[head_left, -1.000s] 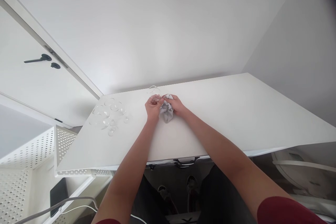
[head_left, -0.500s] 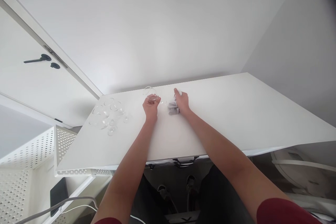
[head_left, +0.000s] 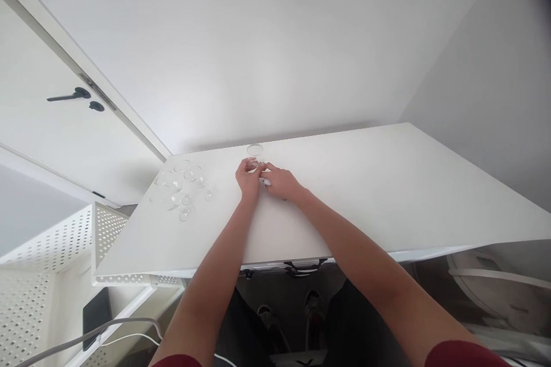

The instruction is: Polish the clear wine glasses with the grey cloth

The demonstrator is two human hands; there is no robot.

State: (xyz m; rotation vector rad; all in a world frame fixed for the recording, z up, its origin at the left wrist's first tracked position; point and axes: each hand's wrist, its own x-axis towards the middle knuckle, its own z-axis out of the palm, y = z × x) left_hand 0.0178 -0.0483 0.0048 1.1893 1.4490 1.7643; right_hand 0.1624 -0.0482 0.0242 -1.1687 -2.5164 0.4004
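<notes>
My left hand (head_left: 248,178) is closed round the lower part of a clear wine glass (head_left: 255,150), whose round rim shows beyond the fingers. The fingers hide most of its stem and foot. My right hand (head_left: 280,179) is brought up against the left, its fingers closed on a pale grey cloth (head_left: 267,182). Only a small piece of the cloth shows under the fingers, close to the glass. Both hands are over the far middle of the white table (head_left: 365,195).
Several clear glasses (head_left: 176,186) are grouped on the table's left side, their outlines overlapping. A white wall (head_left: 275,51) rises behind the far edge. At the left are a door handle (head_left: 69,94), a perforated white rack (head_left: 109,229) and a dark tablet-like object (head_left: 97,316).
My right hand has moved left with the cloth and now meets my left hand at the glass. The glass has turned, its rim now pointing away from me.
</notes>
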